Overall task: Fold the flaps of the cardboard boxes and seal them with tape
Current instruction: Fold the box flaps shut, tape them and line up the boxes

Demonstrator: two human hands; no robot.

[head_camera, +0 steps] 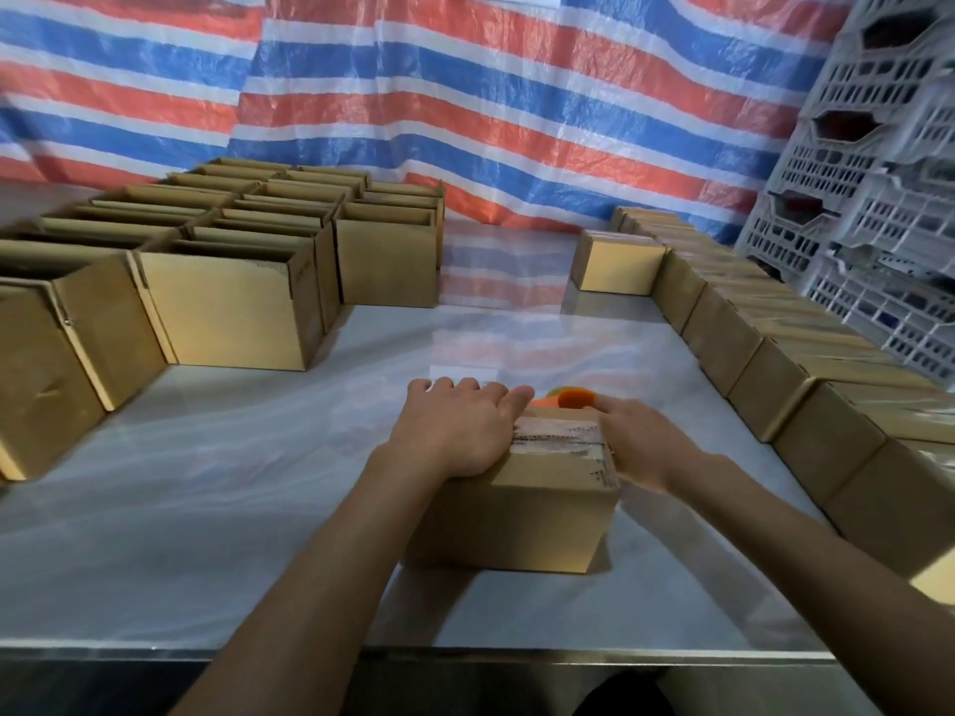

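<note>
A small closed cardboard box (537,514) sits on the table in front of me, with clear tape (560,440) running across its top seam. My left hand (455,431) lies flat on the left part of the lid, fingers straight and reaching over the far edge. My right hand (638,447) rests against the box's right end, one straight finger reaching toward an orange and green tape dispenser (568,397) just behind the box. Its other fingers are hidden behind the hand.
Several open boxes (227,307) stand in rows at the left and back left. Closed boxes (749,354) line the right edge, and one stands apart (617,268). White plastic crates (873,198) are stacked at the far right, against a striped tarpaulin (465,95). The glossy table (258,509) ends near me.
</note>
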